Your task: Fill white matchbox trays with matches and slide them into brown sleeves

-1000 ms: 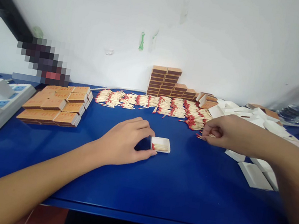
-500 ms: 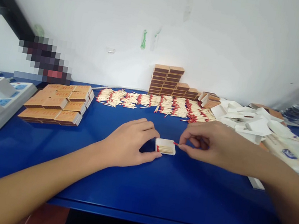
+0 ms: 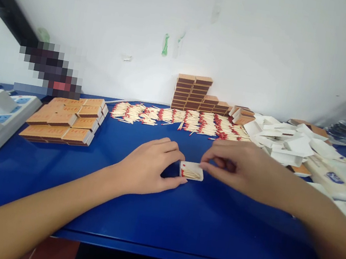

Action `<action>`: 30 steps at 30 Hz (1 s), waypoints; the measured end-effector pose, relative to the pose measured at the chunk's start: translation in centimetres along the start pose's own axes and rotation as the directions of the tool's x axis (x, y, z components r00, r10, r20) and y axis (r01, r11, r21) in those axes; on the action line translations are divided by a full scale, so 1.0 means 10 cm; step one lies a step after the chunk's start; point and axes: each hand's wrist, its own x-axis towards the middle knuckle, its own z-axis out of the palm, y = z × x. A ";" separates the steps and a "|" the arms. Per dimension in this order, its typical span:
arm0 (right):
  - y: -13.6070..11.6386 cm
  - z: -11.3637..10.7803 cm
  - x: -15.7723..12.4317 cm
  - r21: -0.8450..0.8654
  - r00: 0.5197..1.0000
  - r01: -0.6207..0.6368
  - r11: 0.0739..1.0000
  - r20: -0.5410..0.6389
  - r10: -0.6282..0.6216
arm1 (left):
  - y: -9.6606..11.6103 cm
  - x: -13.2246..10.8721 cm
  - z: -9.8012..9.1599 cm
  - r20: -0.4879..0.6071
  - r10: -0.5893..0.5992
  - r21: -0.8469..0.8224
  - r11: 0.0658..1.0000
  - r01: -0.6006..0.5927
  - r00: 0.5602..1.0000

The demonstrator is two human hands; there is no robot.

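A small white matchbox tray [image 3: 192, 165] lies on the blue table, with several red-tipped matches [image 3: 190, 174] along its near side. My left hand [image 3: 148, 167] grips the tray's left end between thumb and fingers. Above the tray's right end, my right hand [image 3: 236, 166] is closed in a pinch on a match [image 3: 184, 165]. Its red head shows over the tray's left part, while the pale stick is hard to see against the white card. Behind both hands, loose matches [image 3: 168, 115] lie in a long row of bunches.
Orange matchboxes [image 3: 62, 117] are stacked at left, beside a white power strip [image 3: 1, 127]. More matchboxes [image 3: 192, 93] are piled against the wall. At right lie white empty trays [image 3: 290, 140] and a tissue packet [image 3: 341, 175]. The table's front edge [image 3: 172, 253] runs below my arms.
My right hand has moved slightly left with the match, bringing its red head from the tray's right edge to over its left part. My left hand stays on the tray.
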 end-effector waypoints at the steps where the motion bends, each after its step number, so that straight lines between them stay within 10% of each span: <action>1: 0.08 -0.07 -0.02 -0.020 1.000 -0.024 1.000 -0.014 0.023 | -0.01 0.00 -0.01 -0.002 0.000 -0.003 1.000 0.000 1.000; 8: 0.75 -0.32 -0.20 -0.209 0.909 -0.362 0.909 0.136 0.394 | -0.05 -0.02 -0.05 -0.010 -0.012 0.016 1.000 0.012 1.000; 14: 0.90 -0.27 -0.26 -0.135 0.909 -0.351 0.927 0.186 0.372 | -0.04 -0.02 -0.06 -0.007 -0.008 0.018 1.000 0.008 1.000; 30: -0.15 0.07 0.01 -0.084 1.000 -0.026 0.996 0.010 0.027 | 0.04 0.04 0.01 -0.018 0.018 0.000 1.000 -0.018 1.000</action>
